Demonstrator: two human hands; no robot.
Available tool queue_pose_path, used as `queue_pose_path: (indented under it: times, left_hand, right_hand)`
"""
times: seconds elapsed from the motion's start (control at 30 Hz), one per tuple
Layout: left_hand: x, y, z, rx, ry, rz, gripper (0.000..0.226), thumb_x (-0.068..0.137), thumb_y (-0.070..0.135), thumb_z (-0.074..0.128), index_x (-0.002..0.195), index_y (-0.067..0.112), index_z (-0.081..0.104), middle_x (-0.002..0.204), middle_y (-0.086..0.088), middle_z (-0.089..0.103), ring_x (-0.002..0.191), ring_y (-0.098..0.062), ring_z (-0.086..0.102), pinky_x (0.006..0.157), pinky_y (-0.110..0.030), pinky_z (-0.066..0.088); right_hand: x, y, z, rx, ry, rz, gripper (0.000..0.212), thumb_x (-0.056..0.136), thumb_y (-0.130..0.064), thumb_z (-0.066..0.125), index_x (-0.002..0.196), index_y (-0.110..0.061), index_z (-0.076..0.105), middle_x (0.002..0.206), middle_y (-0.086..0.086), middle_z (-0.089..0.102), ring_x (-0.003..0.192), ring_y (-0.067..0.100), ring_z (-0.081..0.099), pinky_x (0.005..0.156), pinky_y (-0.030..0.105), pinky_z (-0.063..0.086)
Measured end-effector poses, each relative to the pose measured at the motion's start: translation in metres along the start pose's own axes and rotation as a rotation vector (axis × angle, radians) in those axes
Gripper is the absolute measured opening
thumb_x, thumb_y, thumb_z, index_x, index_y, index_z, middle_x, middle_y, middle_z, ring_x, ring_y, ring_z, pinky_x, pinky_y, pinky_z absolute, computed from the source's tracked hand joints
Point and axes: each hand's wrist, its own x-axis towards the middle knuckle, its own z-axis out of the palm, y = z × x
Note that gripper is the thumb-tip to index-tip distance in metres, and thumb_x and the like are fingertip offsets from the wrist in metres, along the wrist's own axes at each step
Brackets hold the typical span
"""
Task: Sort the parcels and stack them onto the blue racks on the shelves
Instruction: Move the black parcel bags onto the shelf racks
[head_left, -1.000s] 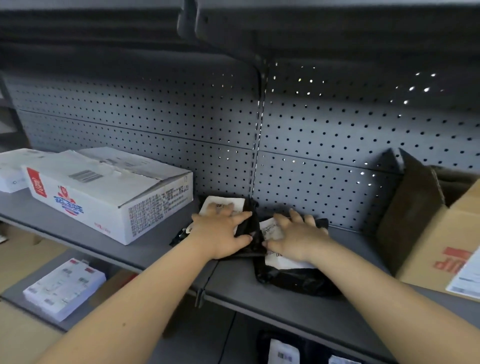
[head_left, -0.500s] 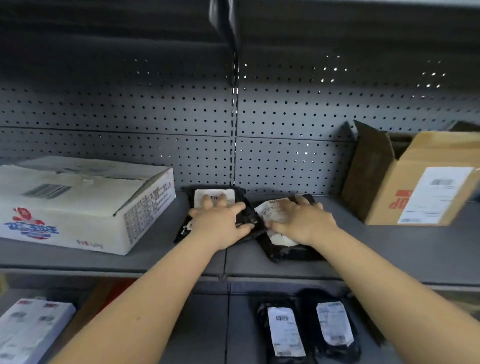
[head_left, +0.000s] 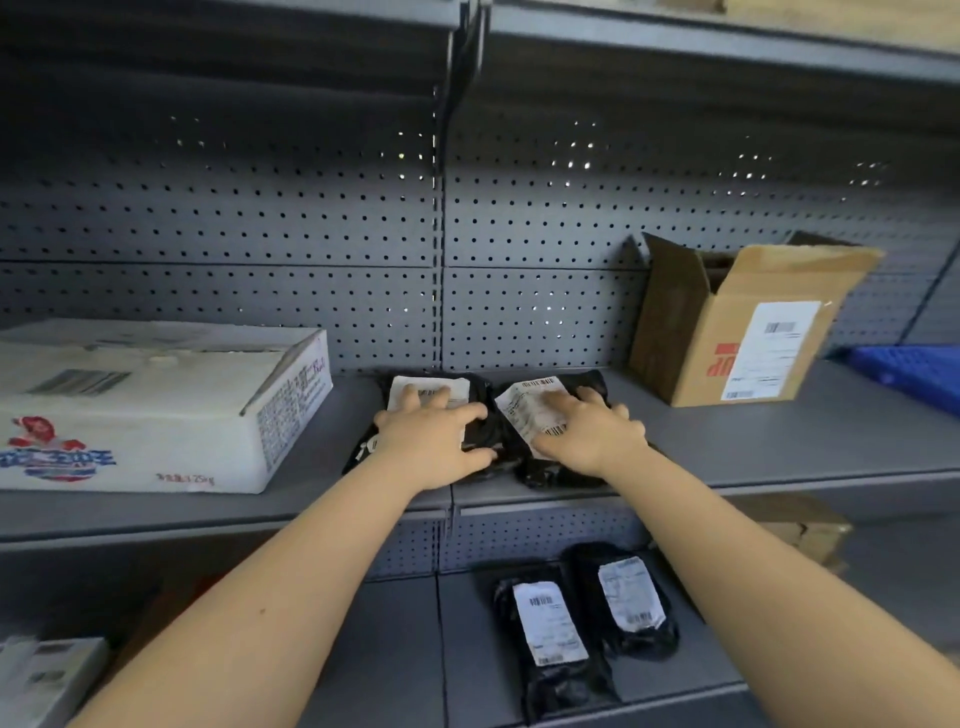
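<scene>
Two black plastic mailer parcels with white labels lie side by side on the grey middle shelf (head_left: 779, 447). My left hand (head_left: 434, 439) lies flat on the left parcel (head_left: 441, 387), fingers spread. My right hand (head_left: 587, 436) presses down on the right parcel (head_left: 530, 405), covering part of its label. The two parcels touch each other near the shelf's centre post. A corner of a blue rack (head_left: 909, 374) shows at the far right of the same shelf.
A large white carton (head_left: 156, 410) sits left of the parcels. An open brown cardboard box (head_left: 737, 322) stands to the right. On the lower shelf lie two more black parcels (head_left: 587, 618), a white box (head_left: 47, 675) at far left and a brown box (head_left: 800, 525) at right.
The view has risen and shifted right, bringing the blue rack and lower shelf parcels into sight. Both hands stay pressed on the two black parcels.
</scene>
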Motion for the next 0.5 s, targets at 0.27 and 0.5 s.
queue_pose_path:
  times: [0.27, 0.5]
  left_hand:
    - [-0.008, 0.011, 0.006, 0.060, 0.113, 0.051, 0.054, 0.081, 0.064, 0.041, 0.133, 0.052, 0.032, 0.155, 0.003, 0.026, 0.136, -0.028, 0.019, 0.093, -0.055, 0.037]
    - [-0.017, 0.027, -0.004, 0.043, 0.160, 0.159, 0.049, 0.079, 0.059, 0.045, 0.127, 0.050, 0.039, 0.148, 0.004, 0.032, 0.131, -0.026, 0.021, 0.095, -0.053, 0.034]
  right_hand:
    - [-0.023, 0.007, 0.001, -0.020, 0.033, 0.010, 0.077, 0.076, -0.063, 0.052, 0.145, -0.046, 0.022, 0.154, 0.000, 0.024, 0.128, 0.039, 0.032, 0.097, 0.045, 0.033]
    - [-0.044, 0.029, -0.009, -0.124, 0.216, -0.015, 0.077, 0.071, -0.060, 0.060, 0.141, -0.041, 0.032, 0.146, 0.000, 0.032, 0.122, 0.038, 0.036, 0.094, 0.045, 0.033]
